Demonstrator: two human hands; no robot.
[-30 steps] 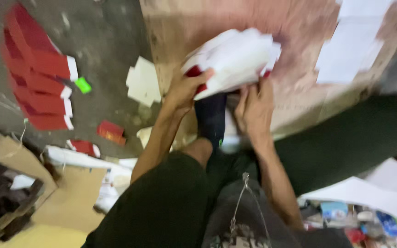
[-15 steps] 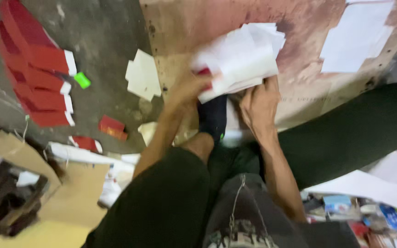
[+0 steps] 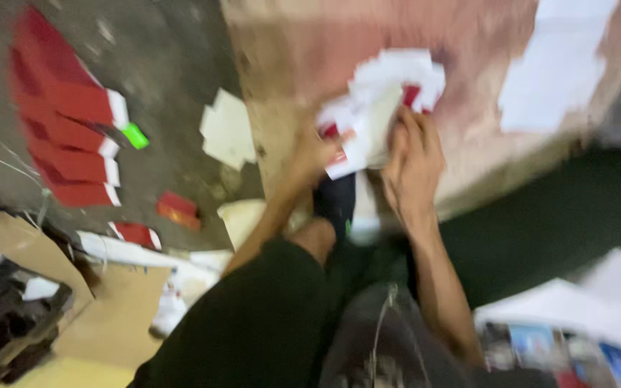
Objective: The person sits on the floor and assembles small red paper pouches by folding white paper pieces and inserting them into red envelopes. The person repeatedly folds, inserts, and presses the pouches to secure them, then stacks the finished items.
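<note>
Beside red cartons (image 3: pixel 66 136), both hands (image 3: pixel 412 154) grip a white card stack (image 3: pixel 382 108)

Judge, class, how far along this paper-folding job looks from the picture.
Done, it seems: a row of folded red and white pieces lies on the floor. In hand: the left hand and right hand grip a white and red bundle over the board. Left, probably: flat white sheets on the board and loose white pieces on the floor. Blur hides details.
</note>
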